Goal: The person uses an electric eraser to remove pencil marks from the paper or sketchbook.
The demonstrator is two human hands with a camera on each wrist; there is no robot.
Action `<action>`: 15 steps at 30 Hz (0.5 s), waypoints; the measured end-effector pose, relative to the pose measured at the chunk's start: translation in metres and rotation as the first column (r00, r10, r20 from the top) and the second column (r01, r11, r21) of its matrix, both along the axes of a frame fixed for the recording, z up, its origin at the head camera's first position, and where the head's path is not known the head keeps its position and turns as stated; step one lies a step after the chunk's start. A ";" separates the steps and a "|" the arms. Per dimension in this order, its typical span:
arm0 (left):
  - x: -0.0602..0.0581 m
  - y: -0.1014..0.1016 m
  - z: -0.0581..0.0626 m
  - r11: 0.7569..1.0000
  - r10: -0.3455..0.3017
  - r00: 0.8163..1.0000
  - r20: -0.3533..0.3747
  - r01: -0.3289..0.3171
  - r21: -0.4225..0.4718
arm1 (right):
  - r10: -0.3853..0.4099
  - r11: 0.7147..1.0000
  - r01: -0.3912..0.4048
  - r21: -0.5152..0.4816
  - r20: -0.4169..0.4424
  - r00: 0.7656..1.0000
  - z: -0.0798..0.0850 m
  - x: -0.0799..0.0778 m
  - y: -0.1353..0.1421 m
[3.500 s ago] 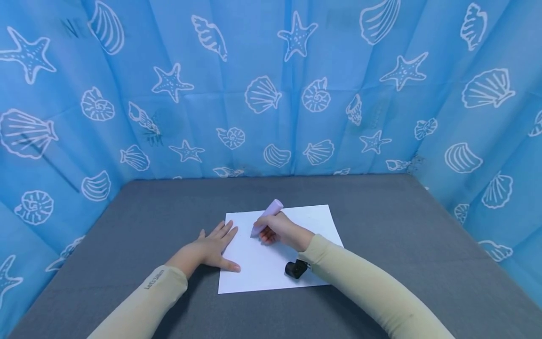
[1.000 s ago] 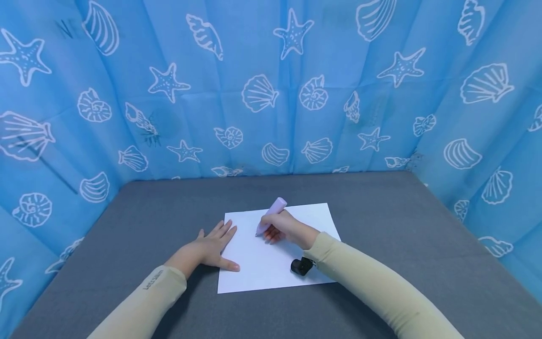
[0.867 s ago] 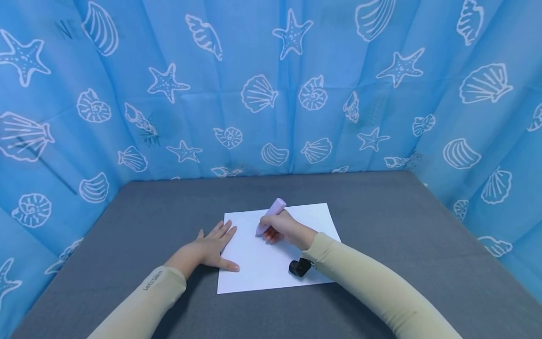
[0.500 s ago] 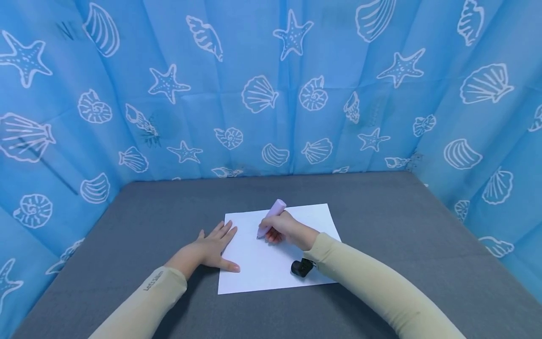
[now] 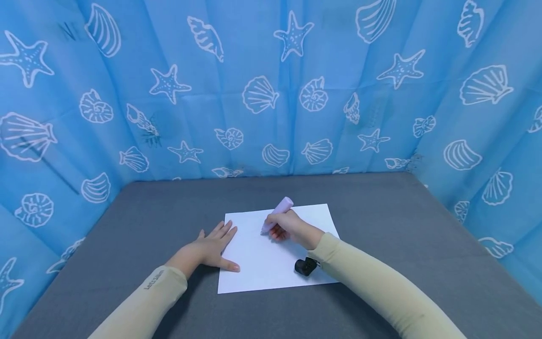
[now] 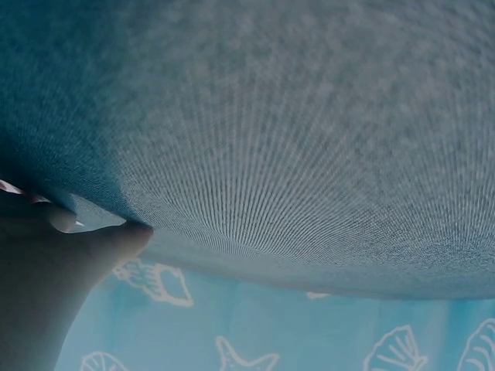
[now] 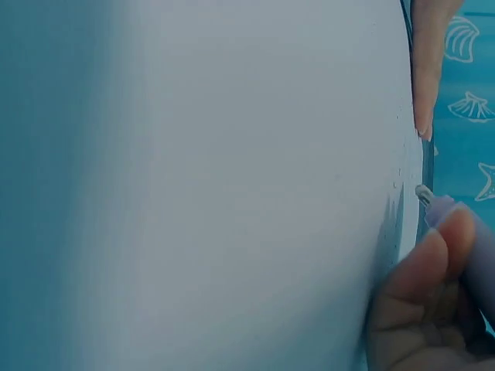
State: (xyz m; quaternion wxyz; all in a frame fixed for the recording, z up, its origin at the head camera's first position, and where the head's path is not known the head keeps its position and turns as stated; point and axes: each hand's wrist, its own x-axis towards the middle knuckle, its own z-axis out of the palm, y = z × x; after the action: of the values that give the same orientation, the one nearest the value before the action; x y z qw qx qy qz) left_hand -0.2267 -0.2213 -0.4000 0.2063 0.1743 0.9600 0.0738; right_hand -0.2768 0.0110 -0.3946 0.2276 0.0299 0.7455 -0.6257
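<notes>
A sheet of white paper [image 5: 254, 278] lies on the grey table. The left hand [image 5: 209, 249] rests flat on the paper's left edge, fingers spread and thumb out. Over the paper's middle, the right hand [image 5: 292, 228] grips a thick lilac marker [image 5: 282, 206] in a writing hold, its tip down and left, at or close above the sheet. The right wrist view shows thumb and finger pinching the marker [image 7: 481, 255] near its greyish tip, with small dark specks on the paper [image 7: 271, 154]. Part of the left hand [image 6: 46, 255] appears in the left wrist view.
A black wrist camera [image 5: 306, 266] hangs under the right wrist, over the paper's lower right. Grey cloth covers the table [image 5: 381, 212]. A blue curtain [image 5: 237, 47] with white shells and starfish closes off the back and sides.
Across the frames the right hand has shifted a little to the right, with the marker still in its grip. The left hand and the paper stay in place.
</notes>
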 end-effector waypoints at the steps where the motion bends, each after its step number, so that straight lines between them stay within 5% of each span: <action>1: 0.000 0.000 0.000 1.000 0.000 1.000 0.001 0.000 -0.002 | 0.000 1.000 0.000 -0.001 0.002 1.000 0.000 0.000 0.000; 15: 0.001 0.000 0.003 1.000 0.001 1.000 0.001 -0.001 0.002 | -0.013 0.999 0.012 0.037 0.004 1.000 -0.001 0.000 -0.004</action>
State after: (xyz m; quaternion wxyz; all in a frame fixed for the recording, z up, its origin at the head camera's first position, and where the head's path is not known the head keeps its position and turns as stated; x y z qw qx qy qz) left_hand -0.2255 -0.2210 -0.3972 0.2067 0.1741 0.9599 0.0750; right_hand -0.2773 0.0074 -0.3954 0.2245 0.0399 0.7562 -0.6133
